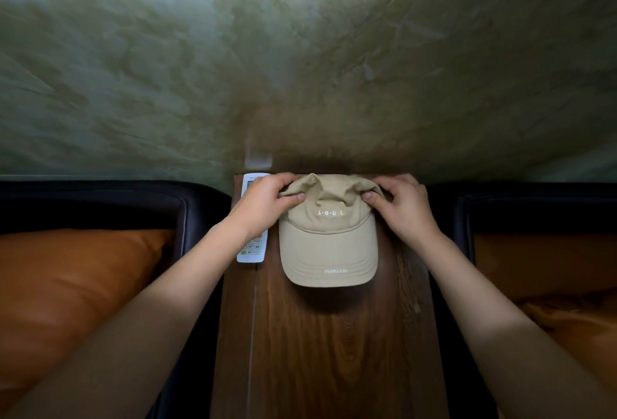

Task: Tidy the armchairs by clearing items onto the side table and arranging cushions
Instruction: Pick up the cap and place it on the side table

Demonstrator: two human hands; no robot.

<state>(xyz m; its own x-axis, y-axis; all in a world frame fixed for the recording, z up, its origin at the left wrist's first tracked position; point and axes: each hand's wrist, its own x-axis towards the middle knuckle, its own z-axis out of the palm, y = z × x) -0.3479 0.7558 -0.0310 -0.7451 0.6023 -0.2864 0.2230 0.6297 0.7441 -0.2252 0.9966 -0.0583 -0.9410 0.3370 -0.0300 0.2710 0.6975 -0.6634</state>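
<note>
Looking down, I see an orange cushion lying in the left armchair. Beside it, on the wooden side table, a white remote control lies partly under the left hand, which pinches the crown of a beige baseball cap. The right hand pinches the crown's other side. The cap rests on the table, brim toward me. Further right, the second armchair holds another orange cushion. I judge the clearing nearly done, the cushions not yet arranged.
</note>
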